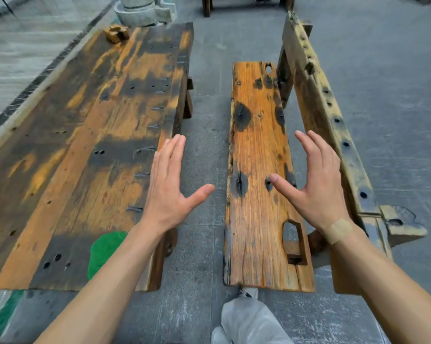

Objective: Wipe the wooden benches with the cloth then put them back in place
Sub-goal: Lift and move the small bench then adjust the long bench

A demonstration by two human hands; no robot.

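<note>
Both hands are released, fingers spread and grasping nothing, the left hand (170,192) over the wide dark-stained wooden table's (68,157) right edge, the right hand (318,184) above the narrow orange-brown wooden bench (256,214), a green cloth (105,249) lying near the table's near edge.

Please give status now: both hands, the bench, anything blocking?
Left hand open, right hand open, nothing held. Narrow orange wooden bench upright between them. Green cloth on wide dark-stained wooden table. Tipped weathered bench alongside.
</note>
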